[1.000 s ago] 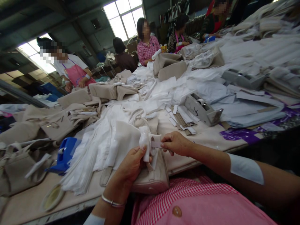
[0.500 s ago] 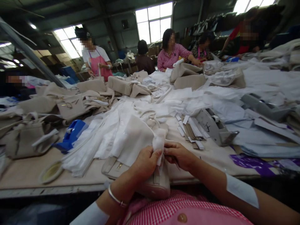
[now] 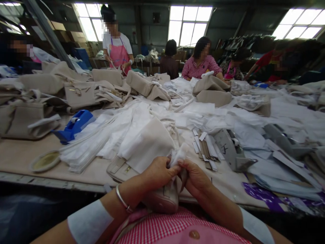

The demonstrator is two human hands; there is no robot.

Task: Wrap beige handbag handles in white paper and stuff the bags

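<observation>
A beige bag (image 3: 162,200) lies at the table's front edge against my apron, with a white sheet (image 3: 147,145) over its upper part. My left hand (image 3: 158,173) pinches a crumpled piece of white wrapping (image 3: 178,154) between thumb and fingers. From the right, my right hand (image 3: 195,176) grips the same wrapping, its fingertips close to my left thumb. A beige strap end hangs below the wrapping, between the two hands. The bag's looped handle shows just behind the wrapping.
Blue tape dispenser (image 3: 76,126) and round dish (image 3: 45,161) at left; grey tape dispenser (image 3: 233,149) and paper strips (image 3: 206,149) at right. White sheets (image 3: 88,145) and beige bags (image 3: 78,93) cover much of the table. Several people are beyond it.
The view has turned, shifting the background right. My right hand has come round to the front of the wrapping, which is now more bunched between both hands.
</observation>
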